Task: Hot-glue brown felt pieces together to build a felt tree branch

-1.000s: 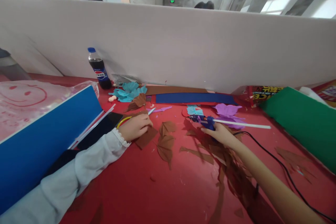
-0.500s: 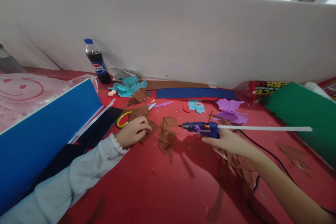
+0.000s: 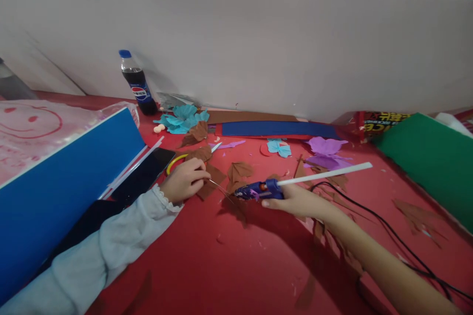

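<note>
My right hand [image 3: 291, 201] is wrapped round a blue glue gun [image 3: 260, 190] with a long white glue stick [image 3: 327, 173] sticking out of its back. The gun's nozzle points left, at or just over a brown paper petal piece [image 3: 238, 172] on the table. Pinched in the fingers of my left hand [image 3: 187, 179] is a thin wire [image 3: 218, 187] that runs right towards the nozzle. Whether the nozzle touches the wire I cannot tell. Beneath and behind my left hand lie more brown paper [image 3: 212, 182] and yellow-handled scissors [image 3: 176, 161], partly covered.
A phone [image 3: 146, 172] and a blue board [image 3: 74, 157] are at the left, a cola bottle [image 3: 138, 86] behind. Blue paper flowers [image 3: 183, 119], purple paper [image 3: 327, 150] and blue strips [image 3: 277, 129] lie at the back. The gun's black cord [image 3: 384, 224] crosses the right side, near a green board [image 3: 424, 157].
My right hand has brought the glue gun left and slightly down, over the brown paper and the wire. The glue stick now tilts upward. My left hand stays nearly in place.
</note>
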`<state>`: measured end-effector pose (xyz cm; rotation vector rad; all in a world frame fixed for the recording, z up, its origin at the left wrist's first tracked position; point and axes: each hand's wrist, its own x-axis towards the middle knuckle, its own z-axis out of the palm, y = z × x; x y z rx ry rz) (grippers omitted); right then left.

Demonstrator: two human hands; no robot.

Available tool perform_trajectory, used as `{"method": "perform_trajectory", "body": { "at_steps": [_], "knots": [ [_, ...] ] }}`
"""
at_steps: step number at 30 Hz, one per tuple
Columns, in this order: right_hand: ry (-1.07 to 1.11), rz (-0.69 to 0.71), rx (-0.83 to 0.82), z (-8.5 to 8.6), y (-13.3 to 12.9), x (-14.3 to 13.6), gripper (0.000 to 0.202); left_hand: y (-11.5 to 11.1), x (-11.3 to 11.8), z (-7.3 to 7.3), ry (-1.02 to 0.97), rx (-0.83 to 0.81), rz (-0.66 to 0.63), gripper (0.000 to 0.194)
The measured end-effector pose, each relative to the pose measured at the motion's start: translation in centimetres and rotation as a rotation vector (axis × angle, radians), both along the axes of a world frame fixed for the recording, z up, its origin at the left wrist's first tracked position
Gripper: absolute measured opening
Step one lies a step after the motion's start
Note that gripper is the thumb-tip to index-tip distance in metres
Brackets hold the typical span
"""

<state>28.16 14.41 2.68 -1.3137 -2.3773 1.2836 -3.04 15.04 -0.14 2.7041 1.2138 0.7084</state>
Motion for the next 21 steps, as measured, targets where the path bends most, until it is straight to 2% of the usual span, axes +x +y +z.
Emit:
{"method": "perform_trajectory", "body": {
  "at_steps": [8, 21],
  "knots": [
    [-0.051, 0.006, 0.028, -0.60, -0.08, -0.29, 0.043, -0.07, -0.10, -0.05, 0.010, 0.002, -0.013, 0.026],
    [-0.018, 0.008, 0.001, -0.41, -0.11, -0.37, 0.042, -0.08, -0.11, -0.14, 0.024, -0.020, -0.003, 0.026]
  ]
}}
